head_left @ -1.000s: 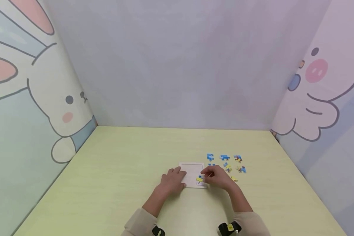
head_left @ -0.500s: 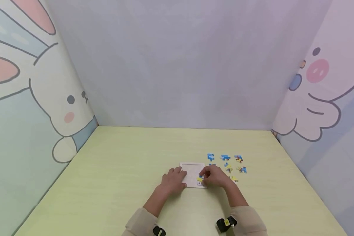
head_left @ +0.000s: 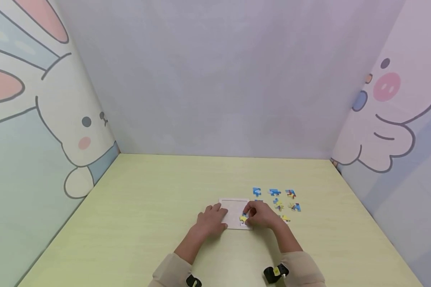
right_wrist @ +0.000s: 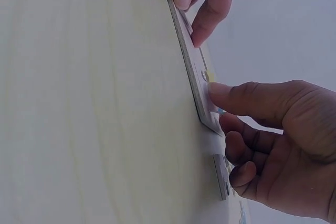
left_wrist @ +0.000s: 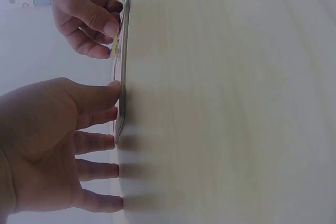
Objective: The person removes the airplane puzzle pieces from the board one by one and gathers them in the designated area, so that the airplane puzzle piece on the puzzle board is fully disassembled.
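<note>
A pale square puzzle tray point(head_left: 233, 205) with a thin line drawn inside its rim lies flat on the table. My left hand point(head_left: 211, 220) holds its left side down, thumb and outstretched fingers touching the edge and the table in the left wrist view. At the tray's lower right corner, my right hand point(head_left: 261, 214) pinches a yellow and blue jigsaw piece point(head_left: 243, 219) between thumb and index finger. The right wrist view shows the thumb point(right_wrist: 223, 88) low over the tray against this piece, with the other fingers curled. Part of the piece is hidden by the fingers.
Several loose jigsaw pieces lie right of the tray, among them a blue one point(head_left: 256, 191), a red and blue one point(head_left: 291, 193) and a yellow one point(head_left: 278, 205). The right hand partly covers some. A grey wall point(head_left: 215, 87) rises behind the table.
My right hand has shifted slightly left, its fingers closing over the yellow and blue jigsaw piece at the tray's corner. The left hand keeps its place on the tray.
</note>
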Tool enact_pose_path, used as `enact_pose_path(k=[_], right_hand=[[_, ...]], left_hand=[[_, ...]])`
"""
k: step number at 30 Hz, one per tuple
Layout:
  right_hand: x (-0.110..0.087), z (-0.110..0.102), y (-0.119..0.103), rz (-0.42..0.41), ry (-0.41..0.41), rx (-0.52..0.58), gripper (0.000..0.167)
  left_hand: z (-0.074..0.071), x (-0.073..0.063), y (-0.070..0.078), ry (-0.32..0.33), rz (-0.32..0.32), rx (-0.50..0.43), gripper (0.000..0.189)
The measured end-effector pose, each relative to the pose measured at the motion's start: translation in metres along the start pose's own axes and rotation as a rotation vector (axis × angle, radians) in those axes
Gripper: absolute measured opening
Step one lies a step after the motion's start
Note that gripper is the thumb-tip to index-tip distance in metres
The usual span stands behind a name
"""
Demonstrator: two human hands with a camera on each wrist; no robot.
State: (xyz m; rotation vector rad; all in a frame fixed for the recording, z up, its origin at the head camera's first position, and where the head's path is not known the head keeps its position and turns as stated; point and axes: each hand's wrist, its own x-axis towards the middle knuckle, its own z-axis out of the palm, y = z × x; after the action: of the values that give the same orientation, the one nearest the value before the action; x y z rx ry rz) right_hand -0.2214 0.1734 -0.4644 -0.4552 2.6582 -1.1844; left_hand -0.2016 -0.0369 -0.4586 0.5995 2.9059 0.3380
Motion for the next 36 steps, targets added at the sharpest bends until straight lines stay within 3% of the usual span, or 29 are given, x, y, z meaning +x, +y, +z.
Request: enact_pose_path(k=[13, 21, 25, 31, 36], right_hand=[[-0.007, -0.002, 0.003, -0.087, -0.017, 0.060, 0.020], [-0.014, -0.005, 0.004, -0.067, 0.095, 0.326, 0.014], [-0.017, -0.008, -0.001, -0.057, 0.128, 0.407, 0.014], [-0.025, -0.015, -0.015, -0.071, 0.117, 0.428, 0.015], [-0.029, -0.016, -0.003, -0.076, 0.118, 0.403, 0.012]], left_hand=[[0.000, 0.000, 0.000, -0.003, -0.013, -0.041, 0.045], [0.004, 0.002, -0.002, 0.001, -0.007, -0.033, 0.045], [0.004, 0.002, -0.003, -0.002, -0.006, -0.032, 0.045], [0.002, 0.002, -0.002, 0.003, 0.001, -0.035, 0.044], [0.001, 0.001, -0.001, 0.004, 0.004, -0.040, 0.044]])
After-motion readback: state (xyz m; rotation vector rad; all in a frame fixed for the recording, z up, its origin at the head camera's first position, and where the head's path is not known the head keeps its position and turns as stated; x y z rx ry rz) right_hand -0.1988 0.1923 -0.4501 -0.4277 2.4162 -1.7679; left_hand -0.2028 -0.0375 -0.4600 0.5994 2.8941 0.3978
